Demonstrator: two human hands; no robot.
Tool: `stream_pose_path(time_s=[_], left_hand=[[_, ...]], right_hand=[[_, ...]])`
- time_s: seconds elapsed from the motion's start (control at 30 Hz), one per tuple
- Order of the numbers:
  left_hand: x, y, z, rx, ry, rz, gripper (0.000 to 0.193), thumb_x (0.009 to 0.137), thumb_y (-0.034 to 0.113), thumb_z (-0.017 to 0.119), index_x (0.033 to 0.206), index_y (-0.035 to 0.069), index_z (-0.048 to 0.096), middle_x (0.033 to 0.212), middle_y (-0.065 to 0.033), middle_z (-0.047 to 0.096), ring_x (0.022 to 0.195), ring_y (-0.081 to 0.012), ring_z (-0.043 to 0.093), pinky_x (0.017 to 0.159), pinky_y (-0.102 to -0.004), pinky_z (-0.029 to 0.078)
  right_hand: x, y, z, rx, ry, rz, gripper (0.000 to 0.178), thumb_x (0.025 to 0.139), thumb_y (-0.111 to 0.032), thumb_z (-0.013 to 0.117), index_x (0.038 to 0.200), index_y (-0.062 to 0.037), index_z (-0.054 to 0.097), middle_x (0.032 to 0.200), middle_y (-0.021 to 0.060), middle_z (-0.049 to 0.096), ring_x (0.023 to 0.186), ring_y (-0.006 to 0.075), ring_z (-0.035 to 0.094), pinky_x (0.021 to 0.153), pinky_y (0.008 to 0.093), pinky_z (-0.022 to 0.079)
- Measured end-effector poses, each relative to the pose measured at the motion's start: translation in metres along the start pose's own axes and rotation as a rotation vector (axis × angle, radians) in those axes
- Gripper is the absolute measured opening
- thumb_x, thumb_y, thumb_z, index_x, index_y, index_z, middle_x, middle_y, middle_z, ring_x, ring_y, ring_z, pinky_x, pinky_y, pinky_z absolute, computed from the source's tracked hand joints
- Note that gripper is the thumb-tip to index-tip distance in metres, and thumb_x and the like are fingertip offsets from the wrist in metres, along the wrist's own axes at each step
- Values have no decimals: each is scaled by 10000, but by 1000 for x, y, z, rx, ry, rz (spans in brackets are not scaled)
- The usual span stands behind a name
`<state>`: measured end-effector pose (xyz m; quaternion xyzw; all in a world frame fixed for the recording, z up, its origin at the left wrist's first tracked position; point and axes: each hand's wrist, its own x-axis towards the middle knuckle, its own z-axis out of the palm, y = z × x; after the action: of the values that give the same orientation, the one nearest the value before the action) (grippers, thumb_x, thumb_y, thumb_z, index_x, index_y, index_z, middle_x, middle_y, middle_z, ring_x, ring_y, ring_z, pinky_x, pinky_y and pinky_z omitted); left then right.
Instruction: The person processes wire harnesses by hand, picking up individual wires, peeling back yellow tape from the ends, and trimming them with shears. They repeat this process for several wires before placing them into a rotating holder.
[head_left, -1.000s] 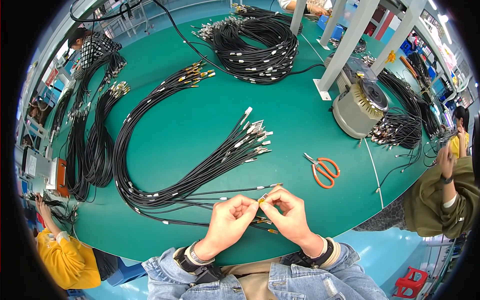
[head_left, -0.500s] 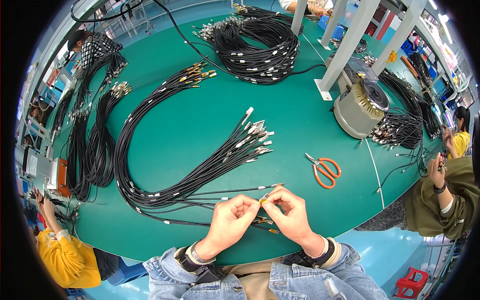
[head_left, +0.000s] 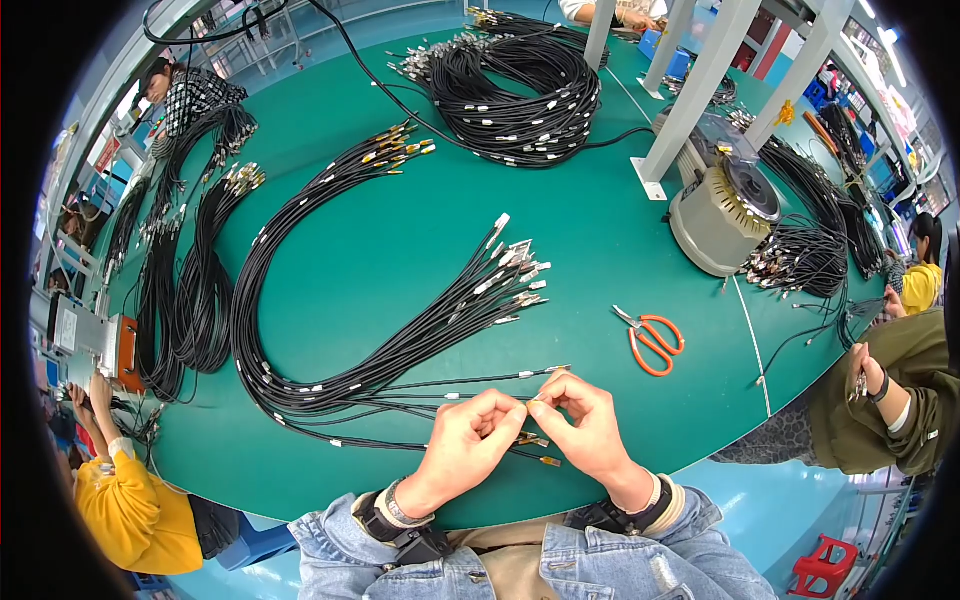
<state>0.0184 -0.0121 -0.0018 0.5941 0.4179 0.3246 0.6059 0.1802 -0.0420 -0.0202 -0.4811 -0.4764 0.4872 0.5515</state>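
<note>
Seemingly worked on a cable end [head_left: 528, 406], at the near side, right of the bundle [head_left: 250, 310], pinching and mostly hiding it between closed fingertips of left hand [head_left: 465, 440] and right hand [head_left: 586, 436], next needing steady, well-aligned pinches.

**Tags in plenty, lettering out of reach**

From where I stand, not one word or number can be read. Small white rectangular tags [head_left: 525, 374] sit along the curved bundle of thin black cables [head_left: 246, 300] and the large round coil of black cables [head_left: 548, 122]. The pale rectangular label [head_left: 68, 328] on the silver-grey metal box [head_left: 90, 346] is indistinct too.
</note>
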Motion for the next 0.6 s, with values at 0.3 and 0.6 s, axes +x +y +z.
stream_pose_path(time_s=[0.3, 0.6], left_hand=[[3, 0, -7, -242, -26, -64, 171, 918, 124, 588, 791, 11, 607, 581, 57, 479, 497, 1, 341, 435, -200, 235], [3, 3, -11, -375, -44, -170, 219, 937, 166, 561, 786, 16, 610, 553, 67, 437, 465, -10, 303, 427, -210, 197]], right_hand=[[0, -4, -1, 75, -116, -8, 93, 829, -35, 626, 898, 20, 597, 832, 36, 562, 770, 102, 521, 715, 260, 437], [-2, -13, 0, 218, -152, 189, 181, 870, -34, 578, 1044, 17, 569, 925, 39, 556, 885, 115, 534, 818, 277, 443]])
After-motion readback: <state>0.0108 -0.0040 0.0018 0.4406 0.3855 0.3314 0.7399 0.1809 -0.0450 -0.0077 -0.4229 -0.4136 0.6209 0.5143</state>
